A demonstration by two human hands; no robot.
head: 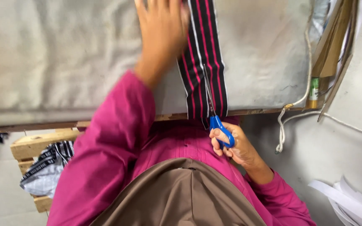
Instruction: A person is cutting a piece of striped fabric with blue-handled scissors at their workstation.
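looking down from my head, my left hand lies flat, fingers together and stretched out, pressing on the grey padded table just beside the striped fabric strip, its edge touching the strip's left side. the strip is black with pink and white lines; it runs from the far edge of the view down over the table's near edge and hangs a little past the wooden lip. my right hand is curled around the blue handles of the scissors, fingers through the loops, just below the table edge. the blades point away from me and lie on the strip, along its length near its right side; they look nearly closed, though i cannot tell for sure. my pink sleeves and a brown cloth at my chest fill the bottom of the view. to the left below the table, a folded black-and-white striped cloth rests on a wooden pallet. to the right, a white cord hangs off the table corner, near cardboard pieces, and white paper strips lie at the lower right.
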